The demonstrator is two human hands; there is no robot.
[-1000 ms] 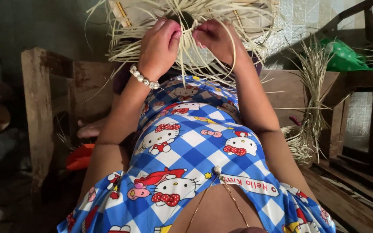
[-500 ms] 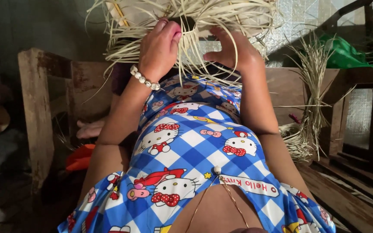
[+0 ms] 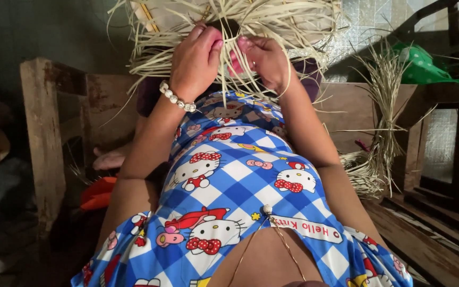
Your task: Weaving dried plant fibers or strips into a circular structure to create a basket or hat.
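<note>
Left hand (image 3: 196,59), with a bead bracelet (image 3: 176,98) on its wrist, pinches the pale straw strands (image 3: 251,21) of the woven piece above my lap; I see my right hand (image 3: 264,61) close beside it, fingers grasping other strands. A loose straw bundle (image 3: 381,127) lies at the right.

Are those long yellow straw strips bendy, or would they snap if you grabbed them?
Probably bendy: the straw strips curve and droop around the left hand and right hand. They look thin and flat, so likely light, and sharp folding might crease them.
</note>
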